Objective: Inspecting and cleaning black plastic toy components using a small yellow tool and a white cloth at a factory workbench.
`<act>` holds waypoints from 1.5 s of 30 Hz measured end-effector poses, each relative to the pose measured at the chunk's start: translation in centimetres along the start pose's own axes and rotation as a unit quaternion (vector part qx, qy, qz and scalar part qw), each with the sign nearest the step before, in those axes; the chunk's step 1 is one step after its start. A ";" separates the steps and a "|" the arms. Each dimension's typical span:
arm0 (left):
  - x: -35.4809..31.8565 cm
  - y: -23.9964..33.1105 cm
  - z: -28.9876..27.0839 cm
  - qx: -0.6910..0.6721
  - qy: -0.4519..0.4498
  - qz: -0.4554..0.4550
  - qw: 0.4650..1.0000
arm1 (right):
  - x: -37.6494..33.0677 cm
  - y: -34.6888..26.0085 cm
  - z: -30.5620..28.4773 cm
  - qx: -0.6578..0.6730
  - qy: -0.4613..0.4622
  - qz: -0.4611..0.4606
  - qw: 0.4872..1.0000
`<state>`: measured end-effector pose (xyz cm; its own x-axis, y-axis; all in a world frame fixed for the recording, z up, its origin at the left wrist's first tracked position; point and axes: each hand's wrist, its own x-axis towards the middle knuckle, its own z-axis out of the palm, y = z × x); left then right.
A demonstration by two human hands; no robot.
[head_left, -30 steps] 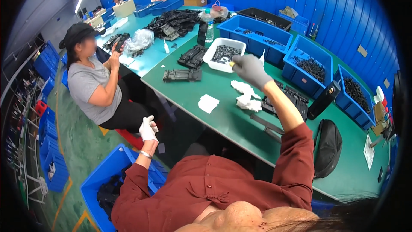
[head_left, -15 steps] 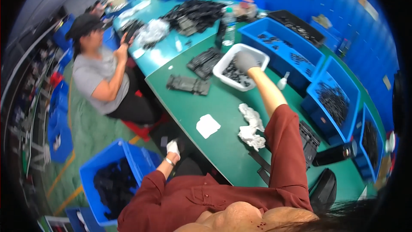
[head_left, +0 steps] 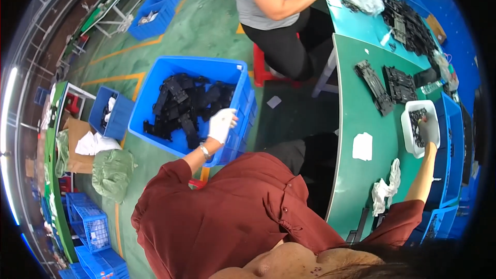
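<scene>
My left hand (head_left: 222, 125), in a white glove with bare fingertips, is over the near right rim of a large blue bin (head_left: 170, 61). Its fingers are apart and loosely bent, with nothing seen in them. Black molded plastic parts (head_left: 178, 106) lie heaped inside that bin. On the right, my right hand (head_left: 428, 130) reaches down into a white tub (head_left: 412, 147) of small black pieces (head_left: 416, 119); its fingers are hidden among them. Left of the tub, two black plastic housings (head_left: 400, 85) rest on the green table (head_left: 356, 186).
A white sheet (head_left: 362, 146) and crumpled white cloth (head_left: 385, 191) lie on the table. Blue trays (head_left: 450, 113) stand along its far right side. A person (head_left: 279, 0) in grey sits ahead on a red stool (head_left: 261, 70), holding a black part. A green sack (head_left: 112, 173) lies at left.
My view has swung left and down toward the large blue bin. My left hand has moved left, from beside the table to the bin's rim. My right hand stays in the white tub.
</scene>
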<state>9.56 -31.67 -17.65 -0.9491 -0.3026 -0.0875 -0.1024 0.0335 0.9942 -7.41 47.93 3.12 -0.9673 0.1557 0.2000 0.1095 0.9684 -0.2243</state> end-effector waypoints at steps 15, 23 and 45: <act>19.1 -18.8 -28.2 0.345 0.446 -0.092 0.821 | -0.7 5.7 -1.5 0.081 0.056 0.090 0.991; 25.9 -17.7 -30.9 0.296 0.433 -0.263 0.810 | -4.4 4.0 -3.1 0.080 0.065 0.136 0.985; 15.6 -5.1 -18.3 -0.263 0.212 0.013 0.941 | -8.4 4.7 -3.9 0.045 0.110 0.149 0.982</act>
<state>0.68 -54.00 -22.97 -0.7342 -0.6643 -0.1402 0.1862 -0.3956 0.8994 2.13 51.89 4.10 -0.8215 0.4778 0.3112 0.3504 0.8535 -0.3856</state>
